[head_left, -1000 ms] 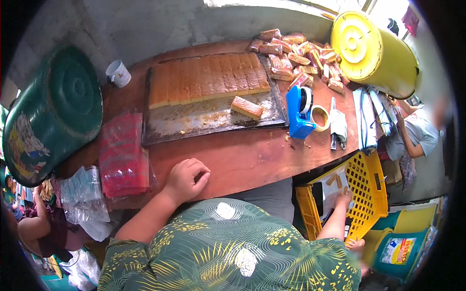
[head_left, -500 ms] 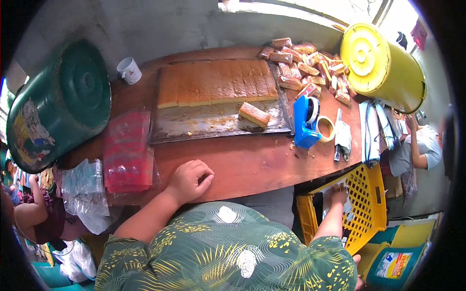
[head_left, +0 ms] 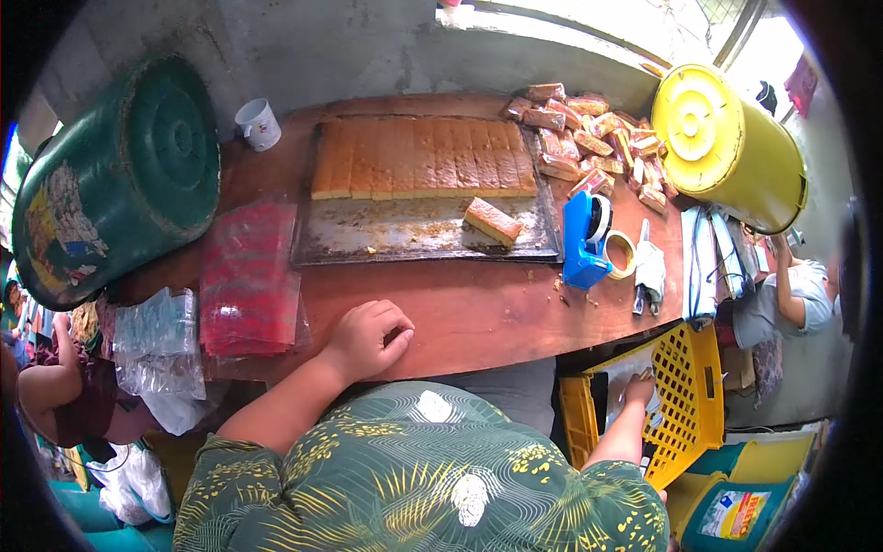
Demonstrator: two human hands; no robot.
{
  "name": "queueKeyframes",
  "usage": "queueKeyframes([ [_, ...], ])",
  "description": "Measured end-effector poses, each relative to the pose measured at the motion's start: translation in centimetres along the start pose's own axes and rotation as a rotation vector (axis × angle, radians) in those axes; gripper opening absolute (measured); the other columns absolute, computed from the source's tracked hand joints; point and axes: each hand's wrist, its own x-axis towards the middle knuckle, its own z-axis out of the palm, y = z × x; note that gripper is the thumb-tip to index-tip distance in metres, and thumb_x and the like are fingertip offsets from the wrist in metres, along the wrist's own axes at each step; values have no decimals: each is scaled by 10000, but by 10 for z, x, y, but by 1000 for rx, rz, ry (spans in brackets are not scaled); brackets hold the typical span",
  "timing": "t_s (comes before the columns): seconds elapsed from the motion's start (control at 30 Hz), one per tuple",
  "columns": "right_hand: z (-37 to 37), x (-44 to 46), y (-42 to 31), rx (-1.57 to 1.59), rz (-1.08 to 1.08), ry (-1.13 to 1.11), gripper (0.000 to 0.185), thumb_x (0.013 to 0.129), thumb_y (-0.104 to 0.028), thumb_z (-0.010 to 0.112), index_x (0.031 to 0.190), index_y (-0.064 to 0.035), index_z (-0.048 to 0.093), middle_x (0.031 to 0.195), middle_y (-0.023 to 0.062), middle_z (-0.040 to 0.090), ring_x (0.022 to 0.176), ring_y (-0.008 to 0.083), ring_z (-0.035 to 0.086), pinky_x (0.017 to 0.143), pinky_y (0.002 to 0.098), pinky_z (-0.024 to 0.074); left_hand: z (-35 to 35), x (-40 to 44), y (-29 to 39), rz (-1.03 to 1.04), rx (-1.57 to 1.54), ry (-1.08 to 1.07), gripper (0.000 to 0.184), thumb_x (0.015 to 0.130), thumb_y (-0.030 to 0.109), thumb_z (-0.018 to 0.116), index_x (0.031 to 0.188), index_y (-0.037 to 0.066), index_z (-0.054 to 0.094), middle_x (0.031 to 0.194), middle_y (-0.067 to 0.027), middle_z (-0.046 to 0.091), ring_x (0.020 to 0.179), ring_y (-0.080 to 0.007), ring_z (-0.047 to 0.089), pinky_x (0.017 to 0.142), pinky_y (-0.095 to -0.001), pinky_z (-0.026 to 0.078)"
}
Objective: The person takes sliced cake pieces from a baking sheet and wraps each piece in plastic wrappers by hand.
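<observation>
My left hand [head_left: 371, 339] rests on the table's front edge, fingers curled loosely with a gap at the thumb and nothing in them. Down at the right, my right hand [head_left: 638, 387] reaches into a yellow plastic crate [head_left: 692, 391], over pale sheet-like material [head_left: 614, 379]. Its fingers look bent, and whatever they grip, if anything, I cannot make out. Beyond the left hand, a dark baking tray [head_left: 386, 241] holds a row of sliced cake [head_left: 418, 156]. One separate cake slice [head_left: 493, 222] lies on the tray's bare front part.
Wrapped cake slices [head_left: 589, 138] pile up beside a yellow drum [head_left: 736, 138]. A blue tape dispenser [head_left: 581, 241] and a tape roll [head_left: 622, 255] stand right of the tray. Red plastic bags [head_left: 246, 285], a green drum [head_left: 120, 184] and a mug [head_left: 258, 124] are leftward. People sit at both sides.
The right hand has moved slightly up and left inside the crate, its fingers now pointing farther away. My left hand stays at the table edge. The whole view has shifted a little.
</observation>
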Motion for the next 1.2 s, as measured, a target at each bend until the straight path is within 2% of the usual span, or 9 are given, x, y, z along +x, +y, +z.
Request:
queueKeyframes([
  [0.3, -17, 70, 24, 521, 64, 140, 455, 956, -296, 695, 1329, -51, 607, 850, 99, 655, 472, 182, 506, 454, 347, 434, -1, 0, 1, 6, -10, 19, 72, 851, 153, 735, 863, 85, 713, 901, -108, 698, 888, -330, 682, 803, -433, 554],
  [0.43, -80, 47, -97, 592, -226, 174, 532, 986, -310, 678, 1442, -79, 530, 946, 60, 660, 556, 117, 524, 466, 280, 426, 2, -1, -2, 26, -11, 38, 73, 855, 165, 728, 876, 97, 711, 907, -93, 694, 881, -322, 671, 788, -440, 542],
  [0.5, -129, -7, -198, 656, -162, -100, 565, 990, -235, 680, 1485, -23, 510, 1345, 145, 635, 1144, 243, 637, 923, 380, 535, 3, -2, -2, 34, -13, 44, 74, 860, 172, 724, 883, 103, 711, 910, -84, 693, 881, -318, 667, 784, -442, 538],
  [0.7, -91, 10, -295, 37, -874, -290, 491, 941, -254, 703, 1393, -83, 618, 1367, 209, 632, 1160, 322, 670, 955, 399, 552, -1, -3, 0, 30, -30, 41, 75, 874, 179, 720, 884, 105, 711, 900, -81, 694, 876, -311, 673, 789, -439, 541],
  [0.8, -57, 13, -338, -21, -697, -362, 529, 909, -329, 691, 1369, -74, 635, 1429, 242, 595, 1195, 360, 665, 986, 426, 548, -3, -5, 0, 25, -57, 40, 85, 883, 179, 721, 892, 95, 710, 896, -91, 690, 867, -310, 674, 783, -432, 546],
  [0.9, -47, -11, -368, -239, -747, -174, 594, 887, -411, 673, 1380, -82, 630, 1453, 217, 595, 1210, 350, 667, 1010, 443, 538, -4, -6, -2, 24, -83, 40, 107, 893, 180, 725, 908, 75, 710, 890, -112, 684, 840, -311, 676, 755, -414, 557],
  [1.03, -39, 2, -369, -132, -580, -193, 733, 841, -541, 733, 1368, -43, 631, 1380, 233, 642, 1205, 370, 667, 1031, 446, 525, -4, -8, -4, -11, -124, 34, 104, 896, 177, 728, 915, 76, 715, 883, -106, 687, 799, -282, 683, 717, -394, 561],
  [1.17, -54, -2, -341, 299, -504, -203, 573, 915, -270, 779, 1377, 18, 601, 1080, 61, 707, 924, 123, 650, 820, 290, 531, -4, -8, -5, -22, -178, 32, 102, 893, 175, 731, 913, 76, 717, 881, -102, 688, 773, -271, 685, 706, -391, 562],
  [1.2, -56, 1, -333, 209, -448, -249, 542, 904, -250, 786, 1360, -15, 609, 1074, 44, 706, 890, 124, 651, 822, 297, 542, -4, -7, -5, -12, -172, 33, 101, 892, 174, 732, 913, 76, 717, 880, -103, 688, 773, -271, 685, 706, -391, 562],
])
